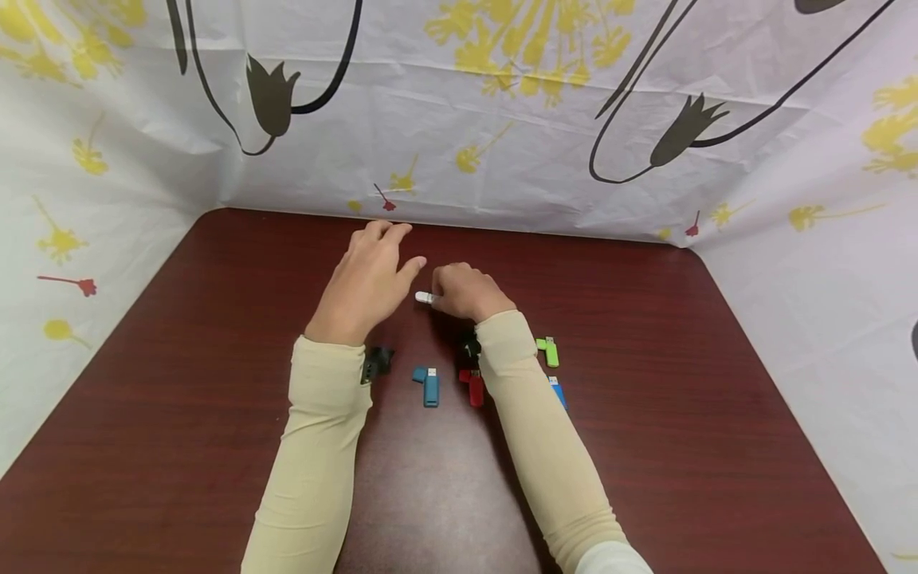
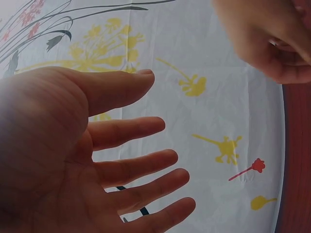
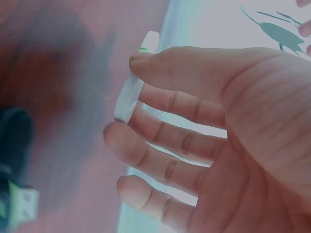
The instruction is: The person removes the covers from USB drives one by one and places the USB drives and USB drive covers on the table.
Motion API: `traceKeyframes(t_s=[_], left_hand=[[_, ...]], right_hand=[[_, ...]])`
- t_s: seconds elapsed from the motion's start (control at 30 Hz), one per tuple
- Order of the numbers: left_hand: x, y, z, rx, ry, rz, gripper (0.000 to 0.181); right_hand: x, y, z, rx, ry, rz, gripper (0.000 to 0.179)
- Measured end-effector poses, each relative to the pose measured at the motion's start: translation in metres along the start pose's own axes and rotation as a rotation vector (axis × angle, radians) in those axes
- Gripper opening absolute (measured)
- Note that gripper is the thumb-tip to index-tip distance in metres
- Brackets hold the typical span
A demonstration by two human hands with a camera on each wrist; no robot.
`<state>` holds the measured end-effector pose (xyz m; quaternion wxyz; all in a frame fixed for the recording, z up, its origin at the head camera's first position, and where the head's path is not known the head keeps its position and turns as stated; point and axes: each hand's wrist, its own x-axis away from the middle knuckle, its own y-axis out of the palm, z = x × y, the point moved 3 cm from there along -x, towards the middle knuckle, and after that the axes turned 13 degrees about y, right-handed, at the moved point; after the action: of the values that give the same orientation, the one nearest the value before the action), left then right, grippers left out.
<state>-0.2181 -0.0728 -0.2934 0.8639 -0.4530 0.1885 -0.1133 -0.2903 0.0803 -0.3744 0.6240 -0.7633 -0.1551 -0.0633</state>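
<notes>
My right hand [image 1: 469,291] pinches a slim white USB stick [image 1: 425,297] above the far half of the table. In the right wrist view the thumb presses on the white stick [image 3: 130,92] near its capped end, where a small green mark shows; the index and middle fingers lie behind it. My left hand [image 1: 366,279] hovers to the left of it, holding nothing. Its fingers [image 2: 133,162] are spread and loosely straight in the left wrist view, the thumb apart from them.
Nearer on the dark red table [image 1: 179,446] lie a teal USB stick [image 1: 430,388] with its cap, a red one [image 1: 476,389], a green one [image 1: 551,353], and a blue one [image 1: 557,391] partly behind the right sleeve. A patterned white cloth [image 1: 402,135] encloses the table's back and sides.
</notes>
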Motion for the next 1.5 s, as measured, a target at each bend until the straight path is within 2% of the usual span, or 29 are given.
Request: traceKeyframes(t_s=[0.27, 0.57, 0.7, 0.9, 1.13, 1.33, 1.5], left_hand=[[-0.001, 0.001, -0.001, -0.001, 0.001, -0.016, 0.061], [-0.003, 0.008, 0.001, -0.001, 0.029, -0.069, 0.055], [-0.004, 0.01, 0.005, -0.005, 0.055, -0.069, 0.05], [-0.007, 0.011, 0.01, 0.005, 0.145, -0.016, 0.041], [-0.008, 0.01, 0.015, 0.042, 0.26, 0.073, 0.024], [-0.008, 0.009, 0.016, 0.055, 0.305, 0.132, 0.019], [-0.007, 0.008, 0.018, 0.037, 0.317, 0.139, 0.018]], right_hand=[[0.024, -0.024, 0.002, -0.045, -0.028, 0.09, 0.012], [0.054, -0.046, 0.004, -0.058, -0.139, 0.244, 0.009], [0.07, -0.055, 0.005, -0.069, -0.201, 0.323, 0.01], [0.087, -0.065, 0.006, -0.087, -0.244, 0.402, 0.014], [0.096, -0.071, 0.008, -0.103, -0.27, 0.45, 0.015], [0.097, -0.073, 0.008, -0.127, -0.309, 0.461, 0.015], [0.096, -0.075, 0.009, -0.131, -0.308, 0.444, 0.016]])
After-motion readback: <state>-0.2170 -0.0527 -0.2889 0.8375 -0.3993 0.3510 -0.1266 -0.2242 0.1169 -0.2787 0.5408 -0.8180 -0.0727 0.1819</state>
